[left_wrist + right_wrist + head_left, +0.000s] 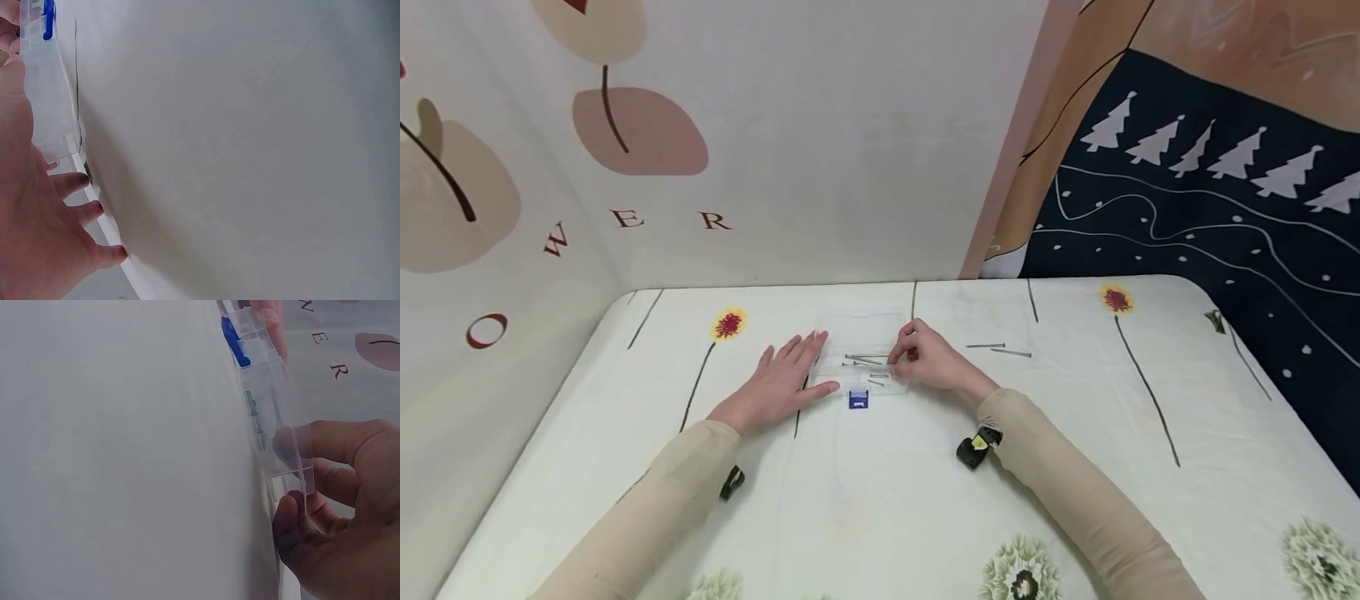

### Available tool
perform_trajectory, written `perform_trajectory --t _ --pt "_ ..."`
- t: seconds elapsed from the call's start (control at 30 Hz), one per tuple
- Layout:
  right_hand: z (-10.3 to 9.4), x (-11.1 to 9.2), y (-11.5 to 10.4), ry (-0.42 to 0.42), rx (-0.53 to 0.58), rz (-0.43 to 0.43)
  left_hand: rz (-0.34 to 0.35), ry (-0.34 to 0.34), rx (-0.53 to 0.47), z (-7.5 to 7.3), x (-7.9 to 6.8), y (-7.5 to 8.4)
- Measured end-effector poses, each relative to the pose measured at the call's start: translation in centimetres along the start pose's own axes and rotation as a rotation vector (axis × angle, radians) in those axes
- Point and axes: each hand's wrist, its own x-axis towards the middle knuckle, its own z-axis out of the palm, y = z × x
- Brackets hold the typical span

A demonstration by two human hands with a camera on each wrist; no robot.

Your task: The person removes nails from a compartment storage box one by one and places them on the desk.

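A clear plastic box (831, 379) lies on the table with its transparent lid (857, 325) raised at the far side and a blue latch (858, 399) at the front. Several metal nails (867, 362) are in it. With fingers spread, my left hand (778, 387) rests at its left end, thumb by the front corner. My right hand (925, 354) curls at the right end, pinching the end of a long nail (865, 356). In the right wrist view the index finger (290, 447) shows through the box's wall, hiding part of the grip.
Two loose nails (1011, 352) lie on the table right of my right hand. A white cloth (865, 517) printed with flowers covers the table. A printed curtain (850, 167) stands behind it, and a dark one with trees (1195, 200) at the right.
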Motion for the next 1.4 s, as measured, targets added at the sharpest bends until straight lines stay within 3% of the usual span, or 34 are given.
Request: perform_trajectory --t 0.83,1.17,1.27,1.4 --pt "-0.6 -0.5 0.5 0.070 0.107 0.006 -0.005 0.013 0.012 -0.3 -0.2 0.5" --pt "-1.5 -1.5 1.7 0.112 0.173 -0.012 -0.014 0.018 0.030 0.0 0.0 0.7" --pt "-2.3 -2.5 0.2 0.110 0.192 0.003 -0.015 0.018 0.029 -0.1 0.0 0.7" --pt "-2.6 -2.8 0.2 0.102 0.185 0.037 -0.014 0.018 0.030 -0.1 0.0 0.7"
